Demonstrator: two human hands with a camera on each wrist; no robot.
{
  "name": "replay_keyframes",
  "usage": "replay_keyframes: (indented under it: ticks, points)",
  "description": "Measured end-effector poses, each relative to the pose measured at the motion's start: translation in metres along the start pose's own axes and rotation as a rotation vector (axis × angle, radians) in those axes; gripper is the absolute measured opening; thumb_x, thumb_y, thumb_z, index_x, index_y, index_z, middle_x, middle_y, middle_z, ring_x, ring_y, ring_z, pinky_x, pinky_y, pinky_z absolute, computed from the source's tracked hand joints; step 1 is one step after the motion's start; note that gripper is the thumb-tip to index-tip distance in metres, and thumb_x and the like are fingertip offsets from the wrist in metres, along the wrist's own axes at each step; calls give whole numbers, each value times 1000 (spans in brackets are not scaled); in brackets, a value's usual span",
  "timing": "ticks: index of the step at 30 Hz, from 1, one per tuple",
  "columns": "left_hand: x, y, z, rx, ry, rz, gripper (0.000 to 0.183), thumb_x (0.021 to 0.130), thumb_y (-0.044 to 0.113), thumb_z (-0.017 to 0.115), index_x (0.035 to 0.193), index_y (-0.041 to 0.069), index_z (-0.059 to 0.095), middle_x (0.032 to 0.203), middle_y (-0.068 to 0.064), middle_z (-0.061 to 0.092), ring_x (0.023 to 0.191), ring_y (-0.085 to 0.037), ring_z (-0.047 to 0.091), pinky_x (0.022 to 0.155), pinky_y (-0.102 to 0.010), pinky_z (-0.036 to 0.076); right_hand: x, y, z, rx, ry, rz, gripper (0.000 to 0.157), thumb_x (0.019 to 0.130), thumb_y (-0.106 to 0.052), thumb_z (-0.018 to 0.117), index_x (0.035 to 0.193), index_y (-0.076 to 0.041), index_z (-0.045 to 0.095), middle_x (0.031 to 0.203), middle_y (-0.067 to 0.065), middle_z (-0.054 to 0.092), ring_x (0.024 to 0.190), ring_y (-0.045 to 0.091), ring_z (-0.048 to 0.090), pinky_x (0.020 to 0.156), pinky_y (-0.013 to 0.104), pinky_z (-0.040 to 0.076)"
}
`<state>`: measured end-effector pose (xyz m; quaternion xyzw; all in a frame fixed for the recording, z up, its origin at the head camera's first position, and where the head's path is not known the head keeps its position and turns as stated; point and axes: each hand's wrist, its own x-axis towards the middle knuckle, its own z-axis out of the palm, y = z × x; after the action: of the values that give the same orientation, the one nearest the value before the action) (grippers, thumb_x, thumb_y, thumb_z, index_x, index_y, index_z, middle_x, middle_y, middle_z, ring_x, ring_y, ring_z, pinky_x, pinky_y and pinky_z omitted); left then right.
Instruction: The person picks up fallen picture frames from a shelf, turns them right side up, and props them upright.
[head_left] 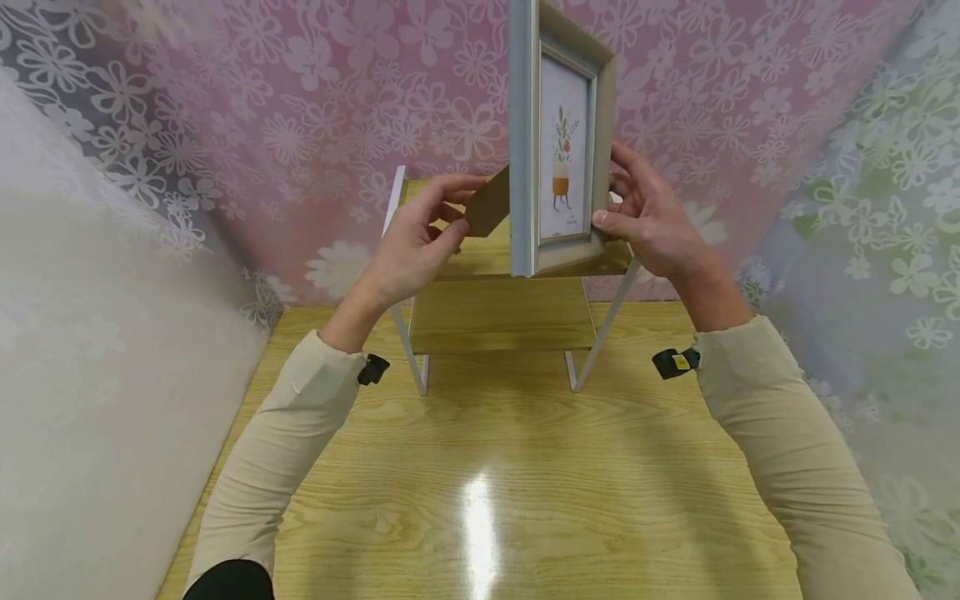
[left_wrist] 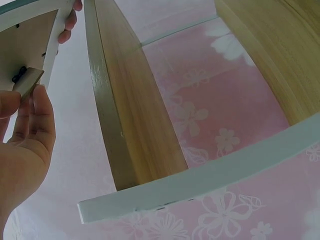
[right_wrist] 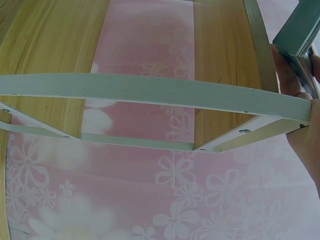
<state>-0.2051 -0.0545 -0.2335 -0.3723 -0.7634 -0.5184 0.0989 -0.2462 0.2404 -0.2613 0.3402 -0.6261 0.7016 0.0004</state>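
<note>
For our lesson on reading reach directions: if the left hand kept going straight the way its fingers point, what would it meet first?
Probably the back of the picture frame: the left hand already pinches the frame's fold-out stand, and its fingers point right toward the frame. Depth is hard to judge.

The head view looked forward and down over the table (head_left: 480, 467) toward the small shelf (head_left: 498, 312) and flowered backdrop. Both wrist views sat very close beneath the shelf (left_wrist: 135, 125), facing up past its white bars (right_wrist: 150, 92). All three shared the shelf and the picture frame (head_left: 562, 150).
</note>
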Motion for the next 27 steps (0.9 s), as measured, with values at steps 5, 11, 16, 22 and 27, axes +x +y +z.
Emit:
replay_keyframes:
  ticks: [5, 11, 16, 22, 27]
  points:
    - [-1, -4, -2, 0, 1, 4, 37, 93, -6, 44, 130, -4, 46, 124, -19, 51, 88, -29, 55, 65, -27, 46, -1, 0, 0, 4, -16, 0, 71, 88, 19, 46, 149, -8, 24, 136, 19, 40, 109, 23, 59, 86, 29, 51]
    - [0, -4, -3, 3, 4, 11, 35, 93, -8, 44, 128, -7, 47, 124, -21, 50, 86, -30, 54, 65, -29, 45, 1, 1, 0, 26, -31, -9, 71, 87, 20, 46, 149, -7, 23, 135, 17, 43, 108, 22, 59, 84, 28, 52]
    - [0, -5, -3, -9, 0, 1, 36, 93, -8, 45, 128, -6, 46, 123, -21, 50, 85, -28, 54, 65, -29, 45, 1, 1, -3, 44, -52, -15, 71, 87, 20, 46, 149, -6, 22, 135, 17, 43, 108, 23, 59, 84, 29, 52]
    - [-1, -6, -3, 14, 21, -28, 36, 92, -8, 45, 129, -7, 46, 119, -22, 52, 88, -31, 55, 66, -27, 47, 1, 2, -4, 51, -61, -9, 72, 87, 21, 46, 149, -6, 22, 134, 18, 43, 106, 23, 60, 83, 29, 52]
    - [-1, -7, -3, 19, 53, -58, 35, 92, -8, 46, 127, -7, 47, 116, -22, 54, 88, -37, 56, 64, -24, 47, 2, 2, -5, 46, -66, -11, 72, 87, 21, 46, 149, -6, 22, 135, 19, 42, 107, 24, 60, 84, 30, 52]
